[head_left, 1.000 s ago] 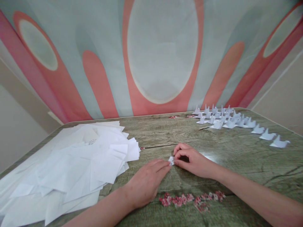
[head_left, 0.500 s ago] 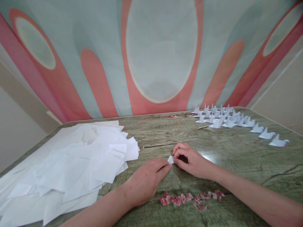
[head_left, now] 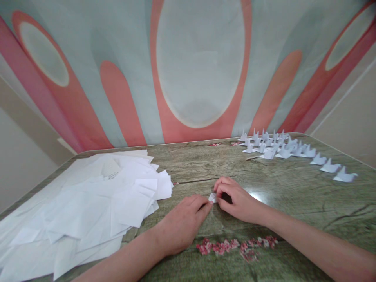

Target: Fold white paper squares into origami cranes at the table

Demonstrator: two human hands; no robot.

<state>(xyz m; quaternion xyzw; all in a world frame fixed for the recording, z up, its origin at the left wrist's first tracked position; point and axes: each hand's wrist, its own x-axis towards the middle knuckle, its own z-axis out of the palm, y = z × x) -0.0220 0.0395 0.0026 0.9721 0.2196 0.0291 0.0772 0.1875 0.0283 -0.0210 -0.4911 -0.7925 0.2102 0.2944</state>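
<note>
Pinching a small folded white paper (head_left: 212, 198) between the fingertips of both your hands: your left hand (head_left: 182, 222) grips its left side, your right hand (head_left: 237, 200) its right, at the middle of the wood-patterned table (head_left: 190, 166); on your left, a broad heap of white sheets (head_left: 88, 207); at far right, rows of folded paper birds (head_left: 283, 152); behind, a patterned wall (head_left: 201, 66)
</note>
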